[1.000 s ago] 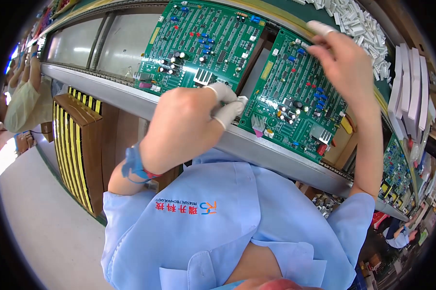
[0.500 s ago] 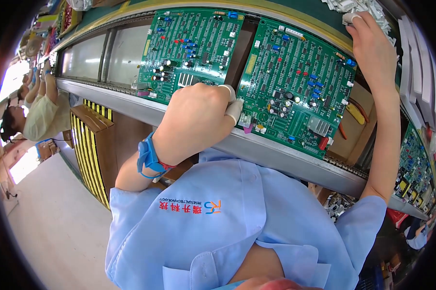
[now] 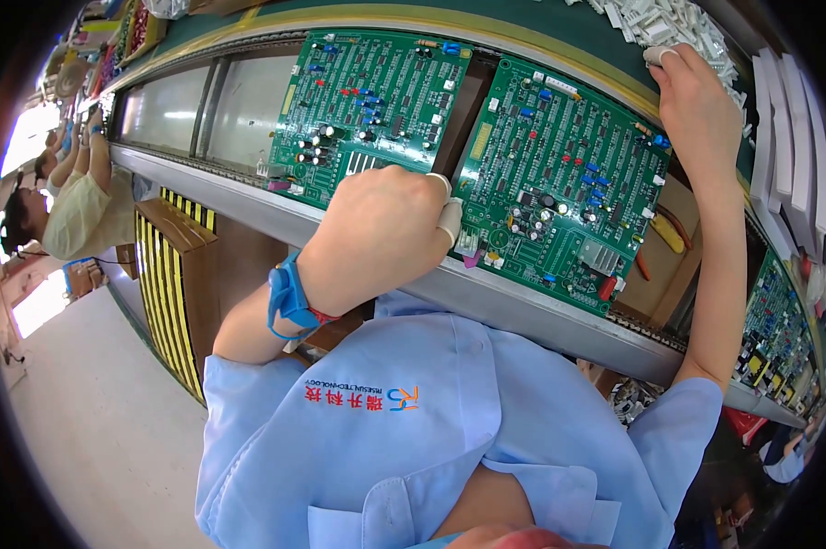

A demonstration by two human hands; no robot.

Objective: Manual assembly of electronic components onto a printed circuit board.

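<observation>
Two green circuit boards lie side by side on a metal-railed conveyor, the left board (image 3: 340, 110) and the right board (image 3: 559, 174), both crowded with small parts. My left hand (image 3: 376, 224), wearing white finger cots and a blue wrist strap, is closed at the right board's near left corner. White connectors (image 3: 468, 242) and a purple piece sit beside its fingertips; what it pinches is hidden. My right hand (image 3: 701, 105) reaches to the far right with curled fingers, beside a pile of white plastic connectors (image 3: 669, 23). Whether it has picked one up does not show.
Pliers with yellow and red handles (image 3: 669, 233) lie in a brown tray right of the boards. White upright panels (image 3: 793, 156) stand at the far right, with another circuit board (image 3: 779, 320) nearer. A yellow-striped carton (image 3: 170, 293) stands left; a co-worker (image 3: 74, 206) is beyond.
The whole view has shifted slightly, so the boards appear lower. My left hand stays at the right board's corner, and my right hand remains by the white connectors with its fingers curled.
</observation>
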